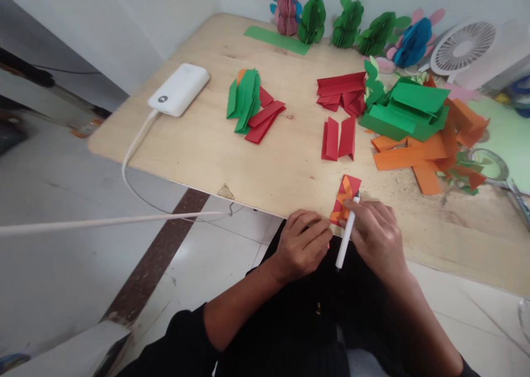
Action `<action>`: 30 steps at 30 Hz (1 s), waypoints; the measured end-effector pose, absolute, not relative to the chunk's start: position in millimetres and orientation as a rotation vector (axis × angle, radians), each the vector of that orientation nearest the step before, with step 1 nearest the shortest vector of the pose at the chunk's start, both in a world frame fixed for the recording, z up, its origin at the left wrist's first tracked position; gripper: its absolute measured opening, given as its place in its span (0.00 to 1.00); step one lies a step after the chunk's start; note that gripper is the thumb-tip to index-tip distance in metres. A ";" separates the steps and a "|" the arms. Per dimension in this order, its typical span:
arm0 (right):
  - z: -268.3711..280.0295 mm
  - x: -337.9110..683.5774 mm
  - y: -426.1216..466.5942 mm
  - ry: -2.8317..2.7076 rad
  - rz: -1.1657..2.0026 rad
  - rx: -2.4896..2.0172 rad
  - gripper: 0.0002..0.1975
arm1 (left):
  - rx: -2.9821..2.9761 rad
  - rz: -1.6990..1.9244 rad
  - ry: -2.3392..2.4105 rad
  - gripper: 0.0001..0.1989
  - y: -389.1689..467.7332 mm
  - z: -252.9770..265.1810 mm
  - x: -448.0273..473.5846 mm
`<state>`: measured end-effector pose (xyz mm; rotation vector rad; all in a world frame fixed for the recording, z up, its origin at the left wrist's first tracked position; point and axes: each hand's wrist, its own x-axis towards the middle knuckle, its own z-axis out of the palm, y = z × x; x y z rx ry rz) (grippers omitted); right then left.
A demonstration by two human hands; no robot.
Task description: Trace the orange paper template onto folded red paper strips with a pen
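Observation:
At the table's front edge lies a folded red paper piece (340,196) with an orange paper cutout (346,188) on top of it. A white pen (346,239) slants down past the edge, its dark tip up by the red paper. My right hand (379,231) is closed around the pen, its fingertips over the orange cutout. Just left of it, my left hand (304,243) is closed, fingers curled by the lower left corner of the red paper. A speck of orange shows under these fingers; what they hold is mostly hidden.
Folded red strips (330,139) lie ahead, with green paper (414,109) and orange paper (408,157) to the right. Scissors (513,186) rest far right. A green and red pile (248,101), a white power bank (179,90), paper figures (346,24) and a fan (462,47) stand farther off.

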<state>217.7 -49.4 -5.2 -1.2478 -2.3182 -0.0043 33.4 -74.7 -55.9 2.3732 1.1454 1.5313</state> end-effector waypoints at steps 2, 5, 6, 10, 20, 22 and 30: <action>-5.5 218.0 -49.3 -2.312 0.004 -1.252 0.14 | 2.364 1.522 1.138 0.07 -74.9 -54.4 33.0; -5.9 218.2 -49.0 -2.314 -0.004 -1.251 0.14 | 2.347 1.512 1.144 0.07 -75.4 -51.6 32.6; -6.0 218.3 -48.8 -2.318 -0.007 -1.249 0.14 | 2.349 1.500 1.151 0.07 -75.5 -50.9 32.6; -6.4 218.6 -48.6 -2.321 0.003 -1.243 0.14 | 2.393 1.437 1.147 0.08 -76.1 -50.5 33.3; -6.9 219.4 -48.2 -2.297 0.036 -1.226 0.15 | 2.398 1.437 1.150 0.08 -77.5 -51.1 34.8; -7.0 219.5 -48.1 -2.289 0.040 -1.220 0.15 | 2.397 1.440 1.150 0.08 -77.6 -50.4 35.0; -7.3 219.2 -48.9 -2.281 0.048 -1.236 0.16 | 2.371 1.421 1.224 0.07 -79.8 -48.9 36.3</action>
